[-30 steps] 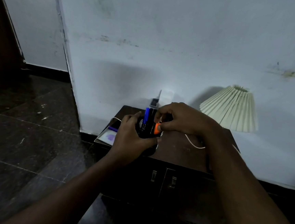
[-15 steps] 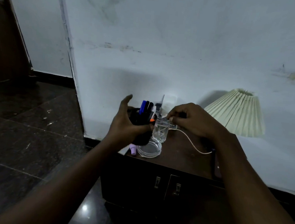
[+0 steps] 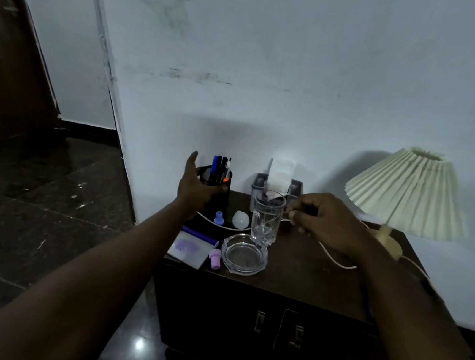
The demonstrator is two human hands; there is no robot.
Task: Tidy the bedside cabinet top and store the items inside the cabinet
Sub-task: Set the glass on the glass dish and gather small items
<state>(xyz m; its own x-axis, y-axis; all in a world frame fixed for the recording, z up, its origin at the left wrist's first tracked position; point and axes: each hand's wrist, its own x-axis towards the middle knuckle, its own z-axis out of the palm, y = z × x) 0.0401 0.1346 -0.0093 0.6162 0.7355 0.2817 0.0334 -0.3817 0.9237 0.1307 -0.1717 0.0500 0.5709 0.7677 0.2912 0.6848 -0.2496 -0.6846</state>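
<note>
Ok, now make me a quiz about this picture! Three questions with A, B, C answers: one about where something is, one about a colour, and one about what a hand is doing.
1. Where is the glass ashtray?
A. In front of the drinking glass, near the front edge of the cabinet
B. On the floor
C. Under the lamp

2. What colour is the lampshade?
A. Red
B. Cream
C. Black

3. What is the left hand doing?
A. Lying flat on the cabinet
B. Lifting the drinking glass
C. Gripping the pen holder

Answers:
1 A, it sits just in front of the glass, by the front edge.
2 B, the pleated shade is pale cream.
3 C, its fingers wrap the black holder, while the right hand appears to pinch the white cable.
</note>
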